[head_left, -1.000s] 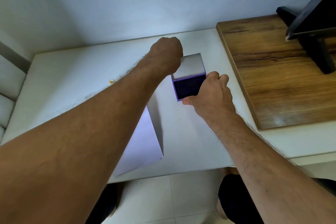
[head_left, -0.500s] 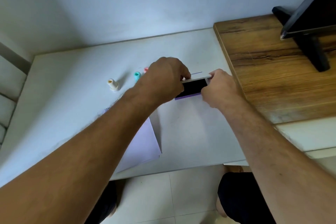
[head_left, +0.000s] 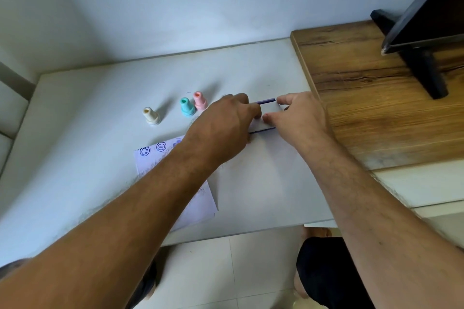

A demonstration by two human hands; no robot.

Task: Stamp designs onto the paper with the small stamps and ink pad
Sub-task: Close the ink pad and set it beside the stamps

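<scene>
The flat white ink pad case with purple edges is mostly covered by the left hand and right hand, so its ink surface cannot be seen. The left forearm hides much of the pale lilac paper sheet, including part of one purple stamped mark. The black monitor on the wooden board is cut off by the right edge.

Light: you get soft, even brightness | Shadows: faint, cast up-right behind the three small pastel plastic stamps | Blur: slight | Edges: wide-angle bending.
</scene>
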